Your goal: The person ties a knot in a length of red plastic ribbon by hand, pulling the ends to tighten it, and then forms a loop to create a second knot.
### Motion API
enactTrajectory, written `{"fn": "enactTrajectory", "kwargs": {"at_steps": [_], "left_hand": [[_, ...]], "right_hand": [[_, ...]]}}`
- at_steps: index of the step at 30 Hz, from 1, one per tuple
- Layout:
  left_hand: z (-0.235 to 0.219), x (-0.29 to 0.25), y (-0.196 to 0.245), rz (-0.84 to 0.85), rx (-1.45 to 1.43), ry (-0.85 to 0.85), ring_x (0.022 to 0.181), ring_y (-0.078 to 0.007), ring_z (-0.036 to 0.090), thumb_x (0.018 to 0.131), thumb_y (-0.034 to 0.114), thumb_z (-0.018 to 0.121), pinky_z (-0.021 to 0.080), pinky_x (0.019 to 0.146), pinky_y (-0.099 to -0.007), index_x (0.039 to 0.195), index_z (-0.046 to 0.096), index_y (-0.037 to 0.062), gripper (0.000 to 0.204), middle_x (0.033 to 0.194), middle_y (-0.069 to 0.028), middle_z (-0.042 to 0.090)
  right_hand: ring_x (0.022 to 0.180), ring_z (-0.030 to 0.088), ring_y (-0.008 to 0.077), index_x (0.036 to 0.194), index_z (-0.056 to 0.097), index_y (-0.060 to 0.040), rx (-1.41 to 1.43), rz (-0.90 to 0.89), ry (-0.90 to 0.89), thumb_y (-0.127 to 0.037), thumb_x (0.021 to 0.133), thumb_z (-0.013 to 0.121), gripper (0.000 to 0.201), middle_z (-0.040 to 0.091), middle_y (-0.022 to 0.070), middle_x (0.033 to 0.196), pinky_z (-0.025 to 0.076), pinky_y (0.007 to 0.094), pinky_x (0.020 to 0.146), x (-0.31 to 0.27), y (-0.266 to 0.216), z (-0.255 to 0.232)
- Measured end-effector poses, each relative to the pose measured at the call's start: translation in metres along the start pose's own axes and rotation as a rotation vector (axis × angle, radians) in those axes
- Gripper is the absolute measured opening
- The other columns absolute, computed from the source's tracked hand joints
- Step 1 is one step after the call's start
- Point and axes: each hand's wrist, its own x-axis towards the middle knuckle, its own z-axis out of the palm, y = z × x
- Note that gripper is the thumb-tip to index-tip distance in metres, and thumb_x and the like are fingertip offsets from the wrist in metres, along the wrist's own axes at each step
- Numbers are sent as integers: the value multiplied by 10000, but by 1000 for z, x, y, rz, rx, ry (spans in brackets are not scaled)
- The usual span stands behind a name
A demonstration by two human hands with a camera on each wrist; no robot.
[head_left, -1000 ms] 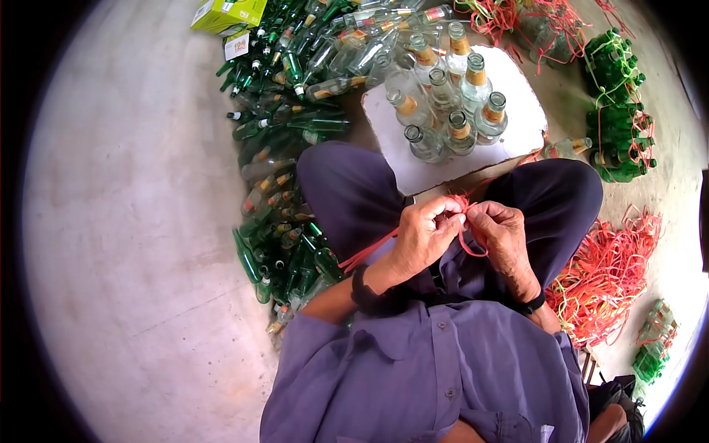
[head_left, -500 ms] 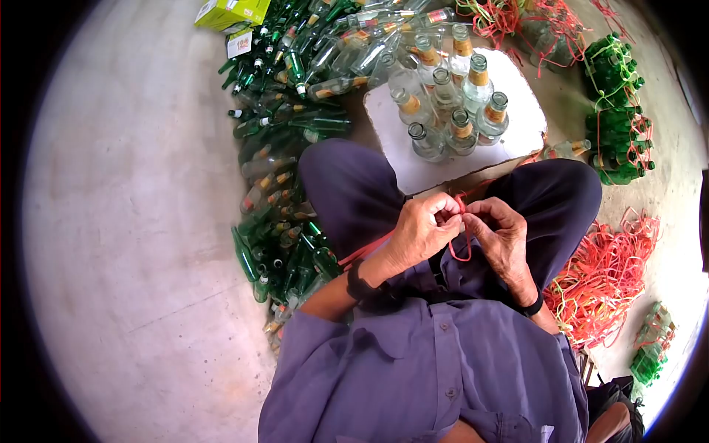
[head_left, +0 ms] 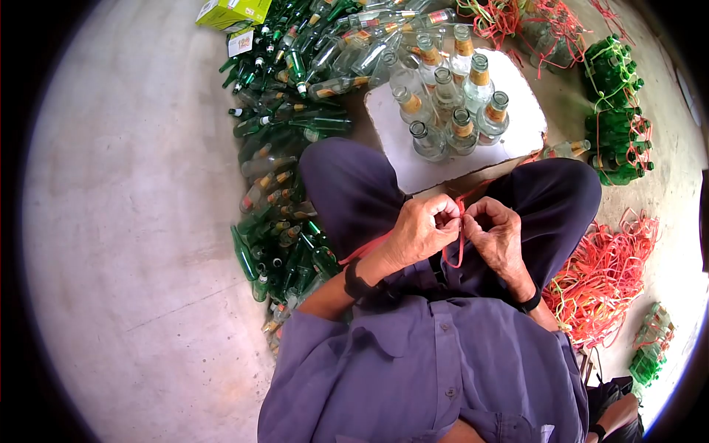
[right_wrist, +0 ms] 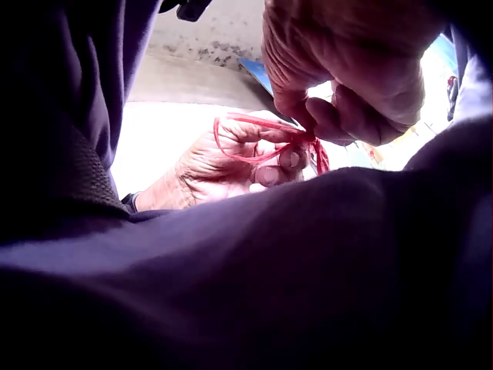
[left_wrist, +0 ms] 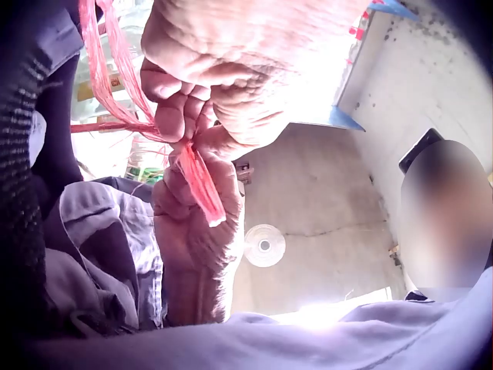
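Over the lap, both hands meet at a length of red plastic twine (head_left: pixel 455 251). My left hand (head_left: pixel 425 230) pinches it between thumb and curled fingers. My right hand (head_left: pixel 498 235) pinches the same twine right beside the left fingertips. A thin loop hangs below the fingertips, and another stretch of twine runs back past the left forearm. In the left wrist view a flat end of the twine (left_wrist: pixel 202 185) sticks out between the hands. The right wrist view shows a loop of twine (right_wrist: pixel 250 139) in front of the left palm. Fingers partly hide the spot where the strands meet.
Several clear glass bottles (head_left: pixel 448 92) stand grouped on a white board (head_left: pixel 517 159) beyond the knees. Loose bottles (head_left: pixel 295 129) are heaped at the left. A red twine pile (head_left: pixel 605 280) lies at the right, below tied green bottles (head_left: pixel 619 140). A yellow-green box (head_left: pixel 235 10) sits at the far left.
The twine bunched at the fingertips has been drawn out, and its loop now hangs longer and narrower below the hands. Both hands stay nearly in place, pinching it throughout.
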Motion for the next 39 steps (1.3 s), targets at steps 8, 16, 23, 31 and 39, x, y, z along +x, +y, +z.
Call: {"fn": "enactTrajectory", "kwargs": {"at_steps": [8, 16, 23, 31, 39], "left_hand": [[0, 5, -5, 47, 96, 9, 707, -31, 570, 823, -26, 691, 506, 632, -239, 878, 620, -32, 90, 740, -26, 647], [1, 8, -7, 12, 3, -2, 707, -30, 546, 857, -23, 655, 487, 623, -228, 878, 568, -16, 89, 769, -8, 629], [1, 7, -13, -71, -136, -73, 807, -38, 573, 888, -39, 599, 492, 683, -221, 958, 562, -18, 81, 873, -31, 635], [-8, 8, -1, -14, 13, -70, 731, -61, 599, 916, 12, 577, 501, 651, -229, 1012, 642, -38, 126, 839, -37, 660], [-24, 8, 12, -198, -565, 66, 661, -67, 584, 940, 69, 619, 460, 578, -191, 1006, 650, -4, 103, 818, -37, 658]], "right_hand": [[658, 518, 23, 783, 619, -9, 84, 144, -6, -22, 830, 667, 69, 604, -43, 726, 441, 203, 612, 2, 6, -3], [670, 536, 22, 789, 632, 4, 135, 193, -33, -39, 835, 660, 69, 617, -37, 730, 446, 199, 612, 5, 6, -6], [671, 533, 17, 796, 648, 9, 194, 299, -18, -49, 860, 656, 87, 616, -42, 729, 443, 200, 607, 6, 4, -6], [586, 460, 14, 793, 657, -16, 419, 327, 2, -97, 887, 670, 125, 586, -53, 704, 369, 188, 531, 8, 9, -10], [537, 392, -3, 805, 665, -19, 448, 351, 8, -132, 903, 680, 150, 558, -65, 666, 280, 183, 483, 10, 13, -9]]}}
